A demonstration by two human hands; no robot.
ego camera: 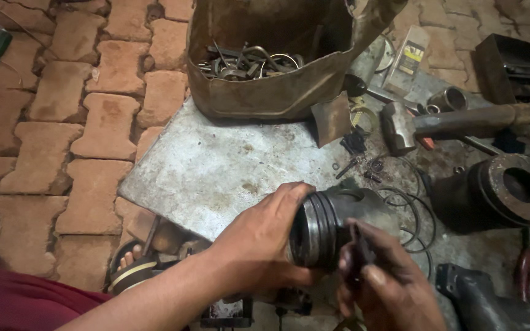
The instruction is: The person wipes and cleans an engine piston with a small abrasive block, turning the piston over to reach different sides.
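My left hand (pixel 259 236) wraps the grooved piston (pixel 329 224), clamped tight; heavy, rigid, oily-slick metal. My right hand (pixel 381 285) pinches a small dark tool (pixel 358 245) just beside.

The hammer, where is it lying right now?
In the head view the hammer lies at upper right on the metal plate, just right of the bag of metal parts and above the heavy round metal part.

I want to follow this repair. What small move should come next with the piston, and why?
Probably ease the small dark tool in the right hand into a ring groove: the left hand grips the piston crown, and the tool tip touches its rings.
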